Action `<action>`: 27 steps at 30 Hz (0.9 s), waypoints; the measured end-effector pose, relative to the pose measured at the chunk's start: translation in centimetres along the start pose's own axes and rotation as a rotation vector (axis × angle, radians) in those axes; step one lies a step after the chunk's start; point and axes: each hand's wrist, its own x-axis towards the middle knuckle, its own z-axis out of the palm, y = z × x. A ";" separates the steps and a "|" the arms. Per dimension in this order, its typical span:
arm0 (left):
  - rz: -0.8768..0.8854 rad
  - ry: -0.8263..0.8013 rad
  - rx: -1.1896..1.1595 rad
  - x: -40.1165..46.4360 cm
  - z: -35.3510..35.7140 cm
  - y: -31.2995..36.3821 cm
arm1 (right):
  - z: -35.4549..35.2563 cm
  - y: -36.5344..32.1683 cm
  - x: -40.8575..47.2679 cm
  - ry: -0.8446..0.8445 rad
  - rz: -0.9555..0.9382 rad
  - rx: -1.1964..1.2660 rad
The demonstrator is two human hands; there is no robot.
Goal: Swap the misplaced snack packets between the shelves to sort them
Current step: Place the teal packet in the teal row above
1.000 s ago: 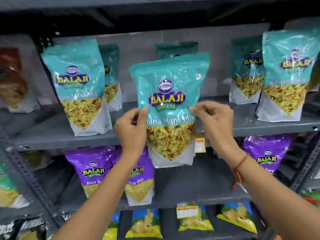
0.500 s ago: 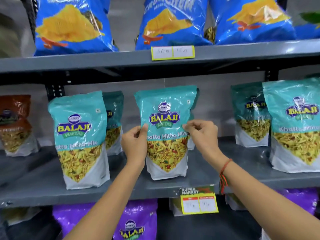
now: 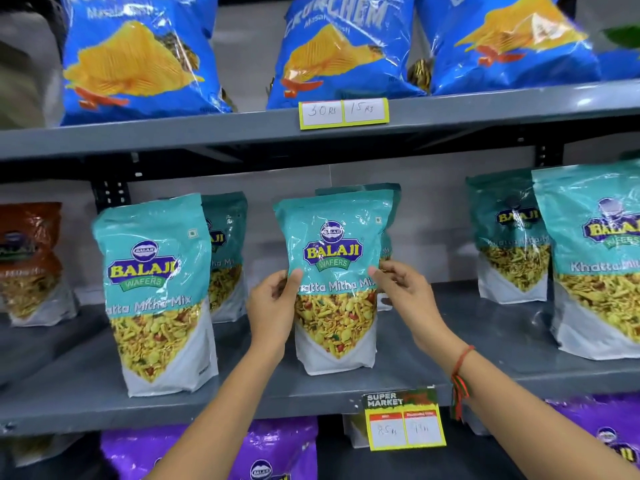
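Left hand [image 3: 273,315], right hand [image 3: 403,289] pinch Khatta Mitha Mix packet [image 3: 334,282] sides, base on middle shelf [image 3: 242,400]. Square upright before letting go.

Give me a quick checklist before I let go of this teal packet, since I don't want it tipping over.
1. Khatta Mitha Mix packet base on the middle shelf: ok, bottom sits flat on the shelf.
2. Packet upright: ok, no visible lean.
3. Matches its neighbours: ok, the teal packet at left carries the same label.
4. Left hand and right hand grip: ok, fingers on both side edges.
5. Room behind: cannot tell, another teal packet stands close behind; contact is hidden.
6. Distance from the shelf's front edge: ok, bare shelf shows in front.
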 end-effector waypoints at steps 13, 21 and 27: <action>-0.321 -0.518 0.429 -3.7 -4.4 -3.9 | -0.5 3.2 -3.0 -0.540 0.174 -0.565; -0.290 -0.457 0.486 -3.3 -2.3 -4.3 | -2.0 2.9 -2.8 -0.485 0.157 -0.504; -0.254 -0.471 0.524 -3.9 1.5 -3.9 | -5.4 3.3 -2.3 -0.436 0.191 -0.490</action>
